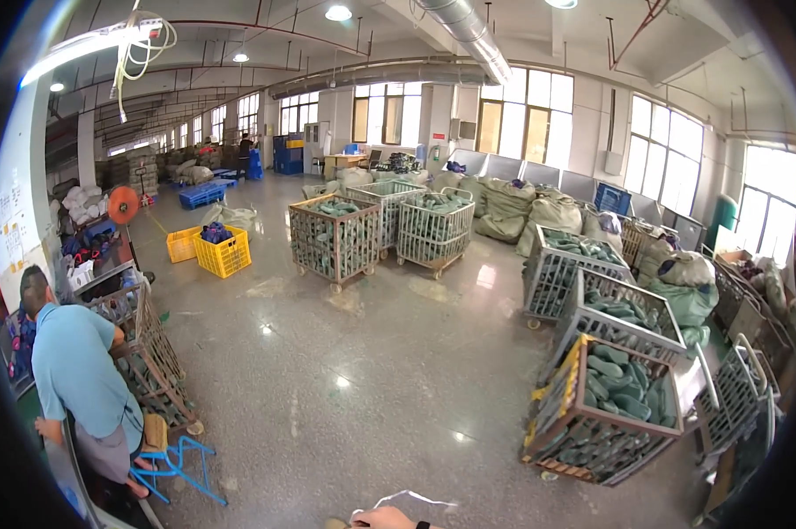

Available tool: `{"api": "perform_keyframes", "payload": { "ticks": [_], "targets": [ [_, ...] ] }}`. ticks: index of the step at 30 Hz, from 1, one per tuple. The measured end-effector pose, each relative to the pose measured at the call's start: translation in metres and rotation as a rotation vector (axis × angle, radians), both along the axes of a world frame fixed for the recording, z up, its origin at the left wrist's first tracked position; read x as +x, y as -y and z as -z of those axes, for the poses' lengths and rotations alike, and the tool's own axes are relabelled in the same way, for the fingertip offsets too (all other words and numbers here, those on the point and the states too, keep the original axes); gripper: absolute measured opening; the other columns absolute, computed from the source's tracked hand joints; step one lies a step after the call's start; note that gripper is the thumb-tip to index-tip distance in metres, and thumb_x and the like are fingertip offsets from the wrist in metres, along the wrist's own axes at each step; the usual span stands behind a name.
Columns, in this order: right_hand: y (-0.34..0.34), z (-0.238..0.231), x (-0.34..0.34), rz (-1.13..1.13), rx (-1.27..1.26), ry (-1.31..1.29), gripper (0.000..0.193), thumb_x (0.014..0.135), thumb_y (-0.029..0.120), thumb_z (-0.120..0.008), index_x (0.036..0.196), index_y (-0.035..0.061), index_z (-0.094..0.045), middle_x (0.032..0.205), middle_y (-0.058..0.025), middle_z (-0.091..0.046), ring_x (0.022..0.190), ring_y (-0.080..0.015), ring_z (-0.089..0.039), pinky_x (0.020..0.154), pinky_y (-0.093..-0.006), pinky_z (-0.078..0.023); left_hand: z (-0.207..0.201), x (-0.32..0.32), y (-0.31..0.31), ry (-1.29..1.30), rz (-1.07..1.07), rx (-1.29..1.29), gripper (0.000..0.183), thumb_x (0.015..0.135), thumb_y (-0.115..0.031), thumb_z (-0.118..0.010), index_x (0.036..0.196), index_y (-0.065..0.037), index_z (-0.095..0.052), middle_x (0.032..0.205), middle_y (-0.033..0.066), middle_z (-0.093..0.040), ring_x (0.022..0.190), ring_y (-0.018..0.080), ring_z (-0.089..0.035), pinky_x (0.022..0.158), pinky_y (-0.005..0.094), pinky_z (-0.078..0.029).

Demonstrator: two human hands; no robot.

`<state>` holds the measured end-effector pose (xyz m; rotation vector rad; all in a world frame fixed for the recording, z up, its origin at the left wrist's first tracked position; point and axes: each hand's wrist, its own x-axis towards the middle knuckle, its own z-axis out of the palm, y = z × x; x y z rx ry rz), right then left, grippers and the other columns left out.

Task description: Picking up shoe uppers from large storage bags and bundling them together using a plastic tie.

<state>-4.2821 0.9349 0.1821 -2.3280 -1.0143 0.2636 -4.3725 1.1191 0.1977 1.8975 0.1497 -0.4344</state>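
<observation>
A thin white strip [430, 501] is seen just beyond the fingers and trailing to their right, in a loose bend; its near end is lost against the hand. By the right hand [386, 518] the strip seems to be met, but the fingers are mostly cut off by the lower edge, so whether they are apart, together or clamped on it cannot be told. A dark wristband [423, 525] is worn just right of the fingers, and a tan object [334, 524], too cropped to be identified, is shown just to their left.

Well to the right of the fingers, a brown-framed cart [627, 422] is filled with grey-green sole-shaped pieces [623, 379]; beyond it, a grey cart [632, 328] is loaded with similar pieces. Well to the left of the fingers, a blue-legged stool [155, 434] is placed near a co-worker in a light blue shirt [88, 361], by whom a slatted brown trolley [156, 370] is faced. Far ahead of the fingers, a brown cage cart [332, 214] is grouped with paler ones, and a yellow crate [226, 256] is set to their left. Bulging sacks [506, 212] are heaped farther off, ahead and to the right.
</observation>
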Motion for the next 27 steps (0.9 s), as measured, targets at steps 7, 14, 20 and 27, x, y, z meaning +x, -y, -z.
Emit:
{"api": "perform_keyframes", "payload": {
  "ticks": [7, 14, 20, 27],
  "targets": [
    [-0.059, 0.029, 0.173, -0.356, 0.217, -0.255, 0.018, 0.075, 0.005, -0.047, 0.086, 0.0010, -0.060, 0.070, -0.0106, -0.062, 0.063, -0.0183, -0.059, 0.059, -0.0333, -0.047, 0.023, 0.160, -0.110, 0.020, -0.272, -0.091, 0.032, 0.085, -0.031, -0.050, 0.077, -0.001, -0.057, 0.063, 0.0047, -0.054, 0.060, 0.0133, -0.049, 0.054, 0.0293, -0.039],
    [-0.134, -0.003, 0.324, 0.669, 0.825, -0.439, 0.025, 0.085, 0.024, -0.047, 0.073, 0.0045, -0.058, 0.056, -0.0077, -0.053, 0.051, -0.0215, -0.053, 0.046, -0.0341, -0.042, -0.056, 0.335, -0.113, -0.036, 0.361, -0.286, 0.026, 0.087, -0.025, -0.049, 0.080, -0.001, -0.058, 0.067, 0.0033, -0.056, 0.061, 0.0103, -0.050, 0.055, 0.0262, -0.041],
    [-0.166, -0.022, 0.470, 0.414, 1.374, -1.613, 0.041, 0.086, 0.036, -0.044, 0.053, 0.0128, -0.038, 0.051, -0.0022, -0.038, 0.043, -0.0159, -0.035, 0.040, -0.0274, -0.029, 0.020, 0.497, -0.157, -0.095, 0.079, -0.720, 0.019, 0.088, -0.017, -0.048, 0.085, -0.002, -0.059, 0.070, 0.0030, -0.057, 0.064, 0.0106, -0.052, 0.058, 0.0248, -0.043],
    [-0.247, 0.000, 0.672, -0.037, 0.378, -0.763, 0.020, 0.075, 0.020, -0.057, 0.067, 0.0019, -0.058, 0.057, -0.0075, -0.056, 0.052, -0.0183, -0.045, 0.050, -0.0332, -0.038, 0.002, 0.654, -0.255, -0.010, -0.221, -1.235, 0.026, 0.090, -0.011, -0.044, 0.114, -0.003, -0.049, 0.069, 0.0020, -0.054, 0.062, 0.0103, -0.050, 0.058, 0.0243, -0.043]
  ]
}}
